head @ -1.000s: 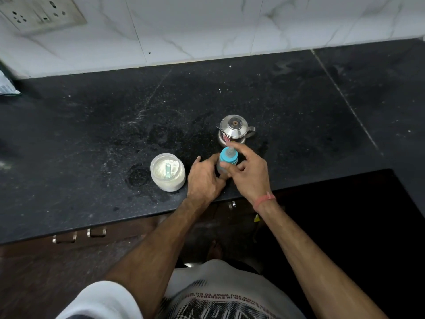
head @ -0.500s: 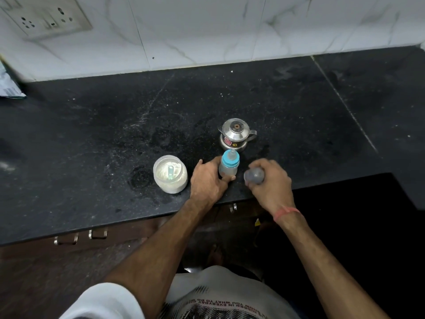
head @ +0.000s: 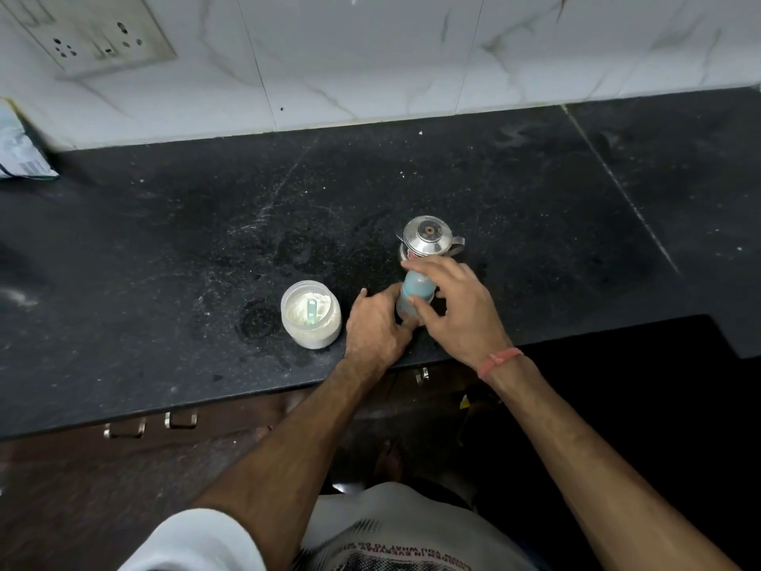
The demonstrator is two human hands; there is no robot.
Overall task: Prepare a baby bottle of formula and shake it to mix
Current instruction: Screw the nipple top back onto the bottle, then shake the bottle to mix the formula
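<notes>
The baby bottle stands upright on the black bench, near its front edge, at roughly the centre of the view. A blue collar is visible at the bottle's top; the cap area is partly covered by fingers, so its detail cannot be told.

The left hand is at 8 o'clock of the bottle, fingers curled against the lower body of the bottle, gripping it. The right hand is at 4 o'clock of the bottle, fingers spread and arched over the bottle's top, fingertips touching the upper part. A red band sits on the right wrist.

A steel pot with lid stands just beside the bottle at 12 o'clock. An open jar of white powder, with a pale scoop inside, stands near the left hand at 9 o'clock.
</notes>
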